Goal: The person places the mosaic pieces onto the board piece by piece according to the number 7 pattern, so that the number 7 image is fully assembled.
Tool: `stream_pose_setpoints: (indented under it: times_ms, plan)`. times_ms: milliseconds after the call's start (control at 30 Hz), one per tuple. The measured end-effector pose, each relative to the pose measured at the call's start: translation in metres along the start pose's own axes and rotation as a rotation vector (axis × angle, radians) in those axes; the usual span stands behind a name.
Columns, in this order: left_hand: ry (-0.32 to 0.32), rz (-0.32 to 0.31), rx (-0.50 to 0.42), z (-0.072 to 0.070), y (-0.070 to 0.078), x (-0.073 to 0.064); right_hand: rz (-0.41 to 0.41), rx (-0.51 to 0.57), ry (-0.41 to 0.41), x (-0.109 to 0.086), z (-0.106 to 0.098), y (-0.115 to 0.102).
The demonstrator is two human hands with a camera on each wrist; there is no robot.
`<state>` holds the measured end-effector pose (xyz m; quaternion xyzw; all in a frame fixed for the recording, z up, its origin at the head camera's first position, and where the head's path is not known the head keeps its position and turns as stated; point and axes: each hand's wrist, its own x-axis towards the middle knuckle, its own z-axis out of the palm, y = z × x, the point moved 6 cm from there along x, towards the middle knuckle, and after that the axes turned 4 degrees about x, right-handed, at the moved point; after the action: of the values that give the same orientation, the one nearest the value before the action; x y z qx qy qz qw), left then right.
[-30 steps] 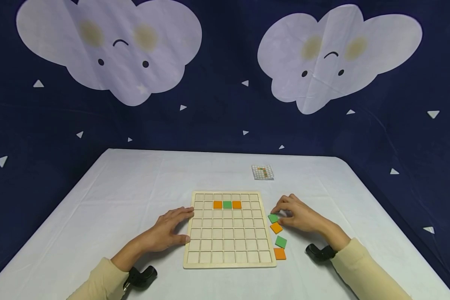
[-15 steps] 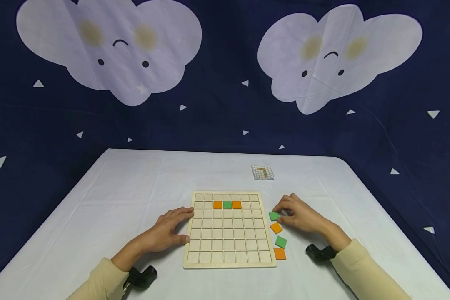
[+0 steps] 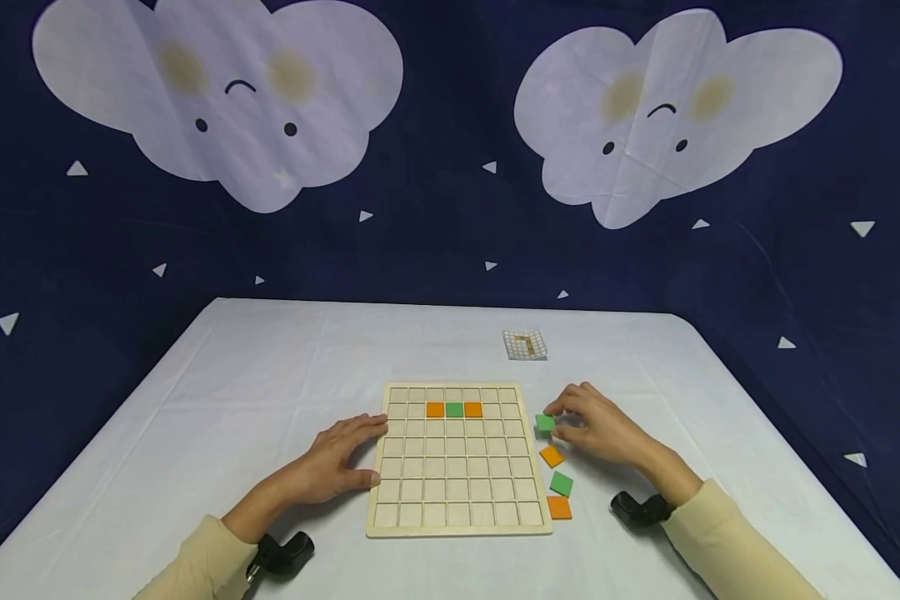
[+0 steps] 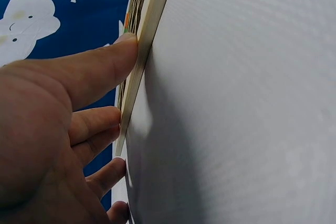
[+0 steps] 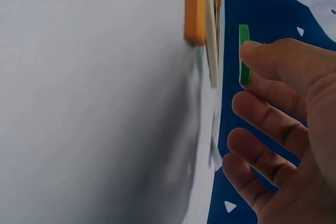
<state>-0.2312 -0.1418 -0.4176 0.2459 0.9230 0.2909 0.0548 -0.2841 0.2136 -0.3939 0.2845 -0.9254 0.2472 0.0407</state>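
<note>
A square green tile [image 3: 544, 424] is pinched between the thumb and index finger of my right hand [image 3: 600, 425], just off the right edge of the wooden grid board [image 3: 457, 531]. The right wrist view shows that green tile [image 5: 244, 59] lifted off the tabletop, the other fingers loosely bent below it. My left hand [image 3: 330, 462] rests at the board's left edge, thumb and fingertips touching the rim. Set in the board's second row from the far side are an orange tile [image 3: 435, 410], a green tile [image 3: 454, 410] and another orange tile [image 3: 473, 410].
Along the board's right side lie an orange tile [image 3: 552, 457], a green tile [image 3: 561, 484] and a second orange tile [image 3: 559, 507]. A small printed pattern card [image 3: 525, 345] lies farther back on the white-covered table [image 3: 307, 358]. Behind it hangs a dark blue cloth [image 3: 450, 250].
My right hand has raised the green tile from the table and shifted it slightly away from the person. The left hand has kept its place at the board.
</note>
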Motion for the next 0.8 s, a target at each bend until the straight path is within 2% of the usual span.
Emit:
stream_pose_setpoints:
  times_ms: [567,800]
  plan:
    - [-0.003,-0.014,-0.008,0.002,-0.001,0.000,0.005,-0.015,0.061,0.004,-0.002,-0.030]
    - [0.006,0.004,0.000,-0.001,0.000,-0.001,0.025,-0.003,0.065,0.007,0.004,-0.038]
